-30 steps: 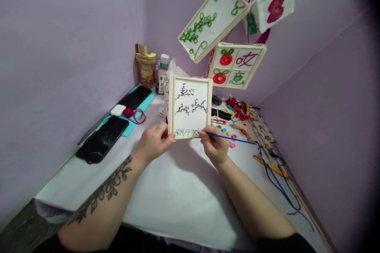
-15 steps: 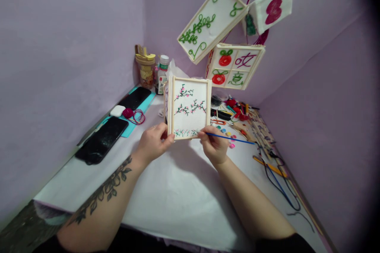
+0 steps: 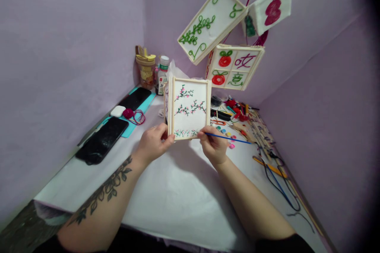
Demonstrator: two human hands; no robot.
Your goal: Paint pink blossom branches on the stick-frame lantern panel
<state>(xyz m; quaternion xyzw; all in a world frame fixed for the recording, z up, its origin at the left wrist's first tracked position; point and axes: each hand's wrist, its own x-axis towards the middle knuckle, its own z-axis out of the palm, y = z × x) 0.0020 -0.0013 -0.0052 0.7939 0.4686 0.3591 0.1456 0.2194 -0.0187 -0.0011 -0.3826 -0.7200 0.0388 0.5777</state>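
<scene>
A white box-shaped lantern (image 3: pixel 190 95) with pale wooden edge strips is held up over the table, its front panel facing me. Pink blossoms on dark branches are painted there, with a row of small green and pink marks along the bottom. My left hand (image 3: pixel 154 142) grips its lower left corner, thumb in front. In my right hand (image 3: pixel 214 145) is a thin blue paintbrush (image 3: pixel 231 138), pinched between thumb and fingers. That hand is at the panel's lower right corner; the brush tip is hidden by the fingers or too small to make out.
Decorated lanterns (image 3: pixel 212 23) hang from purple cords at upper right. Phones (image 3: pixel 102 140), a white case (image 3: pixel 118 111) and purple yarn (image 3: pixel 128 113) lie left. Bottles (image 3: pixel 162 73) stand behind. Paint dabs (image 3: pixel 228 134), pliers (image 3: pixel 221 115), a yellow cutter (image 3: pixel 270 167) and sticks are right.
The paintbrush's back end has swung slightly inward to the left. Both hands and the lantern stay almost where they were.
</scene>
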